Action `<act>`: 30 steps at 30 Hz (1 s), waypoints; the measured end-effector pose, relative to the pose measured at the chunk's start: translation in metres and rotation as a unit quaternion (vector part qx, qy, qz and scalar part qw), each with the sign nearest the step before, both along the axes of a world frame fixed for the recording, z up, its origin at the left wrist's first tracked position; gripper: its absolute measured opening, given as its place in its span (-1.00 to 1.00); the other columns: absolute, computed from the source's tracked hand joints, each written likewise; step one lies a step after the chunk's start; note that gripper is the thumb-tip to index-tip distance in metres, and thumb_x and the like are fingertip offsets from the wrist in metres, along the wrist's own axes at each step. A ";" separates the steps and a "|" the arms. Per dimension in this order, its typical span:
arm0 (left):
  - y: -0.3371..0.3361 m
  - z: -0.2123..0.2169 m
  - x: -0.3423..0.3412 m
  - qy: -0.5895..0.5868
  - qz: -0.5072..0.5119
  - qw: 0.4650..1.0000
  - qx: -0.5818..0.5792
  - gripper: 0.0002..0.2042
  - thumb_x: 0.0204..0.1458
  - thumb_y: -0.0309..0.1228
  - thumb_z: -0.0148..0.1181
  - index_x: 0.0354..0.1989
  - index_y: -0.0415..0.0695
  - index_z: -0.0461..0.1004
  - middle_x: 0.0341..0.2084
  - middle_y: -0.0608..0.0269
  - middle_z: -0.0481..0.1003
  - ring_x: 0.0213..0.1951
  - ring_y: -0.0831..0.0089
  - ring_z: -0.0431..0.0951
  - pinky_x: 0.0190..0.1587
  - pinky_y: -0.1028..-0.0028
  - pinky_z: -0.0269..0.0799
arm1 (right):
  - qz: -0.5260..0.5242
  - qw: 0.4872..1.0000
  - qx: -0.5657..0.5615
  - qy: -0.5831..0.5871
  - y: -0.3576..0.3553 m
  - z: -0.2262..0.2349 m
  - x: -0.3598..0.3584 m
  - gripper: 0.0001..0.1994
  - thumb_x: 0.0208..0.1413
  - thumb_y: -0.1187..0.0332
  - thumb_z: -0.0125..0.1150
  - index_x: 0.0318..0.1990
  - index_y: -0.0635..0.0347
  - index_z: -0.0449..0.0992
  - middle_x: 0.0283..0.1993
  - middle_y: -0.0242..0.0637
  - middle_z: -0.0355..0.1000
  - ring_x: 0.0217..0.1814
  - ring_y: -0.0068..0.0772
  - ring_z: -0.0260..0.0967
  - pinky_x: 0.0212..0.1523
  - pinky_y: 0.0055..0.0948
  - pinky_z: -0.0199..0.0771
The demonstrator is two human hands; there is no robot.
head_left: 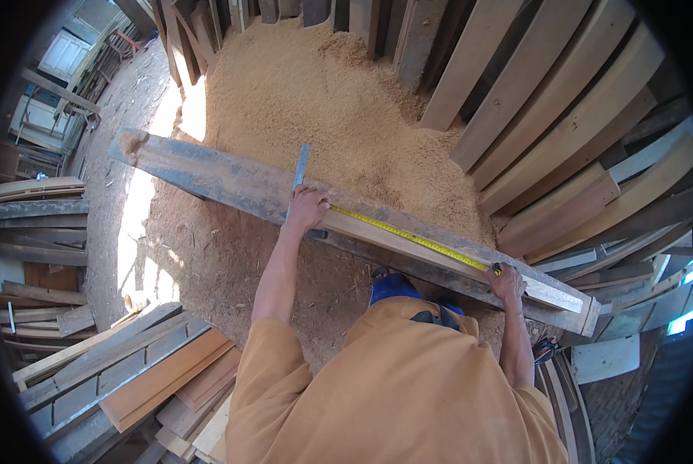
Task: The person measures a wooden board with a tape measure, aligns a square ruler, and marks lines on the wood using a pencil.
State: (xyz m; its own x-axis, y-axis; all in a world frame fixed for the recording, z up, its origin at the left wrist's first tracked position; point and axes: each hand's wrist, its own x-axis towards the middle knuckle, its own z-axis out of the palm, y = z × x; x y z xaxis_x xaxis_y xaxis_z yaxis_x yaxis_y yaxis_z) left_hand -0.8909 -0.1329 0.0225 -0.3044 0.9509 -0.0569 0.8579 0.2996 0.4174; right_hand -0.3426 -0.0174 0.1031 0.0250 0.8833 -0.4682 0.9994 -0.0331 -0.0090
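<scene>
A yellow tape measure blade (408, 233) is drawn out along a pale wooden batten (544, 292). My left hand (309, 207) is closed at the blade's free end, near the batten's left end. Under that hand lies a flat metal strip (301, 165), like a ruler or the blade of a square, set across the plank. How firmly the fingers hold the strip is hidden. My right hand (506, 283) grips the tape measure's dark case (497, 269), mostly covered by the fingers, and rests on the batten. Both lie along a long, worn plank bench (207, 164).
A heap of sawdust (292, 85) spreads beyond the bench. Boards (516, 85) lean upright at the far right. Stacked planks (168, 375) fill the lower left, and more timber (37, 224) lies at the left. Sunlight falls across the dirt floor (207, 247).
</scene>
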 end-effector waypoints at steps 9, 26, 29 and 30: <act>0.001 -0.010 -0.009 -0.018 -0.012 1.000 0.011 -0.89 0.00 -0.31 0.33 -0.28 0.12 0.63 -0.25 0.30 0.63 0.07 0.06 0.45 0.23 -0.02 0.24 | 0.006 1.000 0.007 0.008 -0.001 -0.005 0.003 -0.46 0.05 -0.16 0.29 0.06 -0.01 0.64 0.15 0.03 0.53 0.24 0.12 0.45 0.25 0.09 0.34; 0.004 0.006 -0.003 -0.028 0.001 0.999 -0.022 -0.89 -0.01 -0.32 0.33 -0.29 0.09 0.63 -0.29 0.28 0.63 0.02 0.05 0.48 0.22 -0.01 0.26 | 0.006 1.000 0.008 -0.004 -0.002 -0.008 0.004 -0.44 0.05 -0.15 0.29 0.09 0.01 0.63 0.15 0.04 0.52 0.24 0.13 0.45 0.24 0.09 0.35; 0.004 0.005 -0.004 -0.053 -0.004 0.999 -0.003 -0.90 -0.03 -0.35 0.34 -0.31 0.06 0.63 -0.33 0.23 0.63 -0.03 0.05 0.51 0.20 0.07 0.28 | 0.006 1.000 0.006 0.007 0.000 -0.012 0.006 -0.44 0.04 -0.15 0.30 0.08 0.01 0.63 0.15 0.04 0.52 0.24 0.13 0.45 0.24 0.10 0.35; 0.004 0.005 -0.004 -0.049 -0.005 0.999 0.004 -0.90 -0.03 -0.36 0.34 -0.32 0.05 0.62 -0.34 0.21 0.63 -0.06 0.05 0.53 0.19 0.10 0.29 | 0.007 1.000 0.005 0.006 0.000 -0.012 0.005 -0.44 0.04 -0.15 0.30 0.09 0.01 0.63 0.16 0.04 0.51 0.24 0.14 0.45 0.24 0.10 0.35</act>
State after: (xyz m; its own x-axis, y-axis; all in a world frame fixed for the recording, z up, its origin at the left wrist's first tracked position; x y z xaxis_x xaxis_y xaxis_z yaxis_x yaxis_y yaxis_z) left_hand -0.8948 -0.1288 0.0271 -0.2880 0.9545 -0.0778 0.8155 0.2870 0.5026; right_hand -0.3372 -0.0173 0.0915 0.0073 0.8886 -0.4587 0.9996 -0.0188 -0.0204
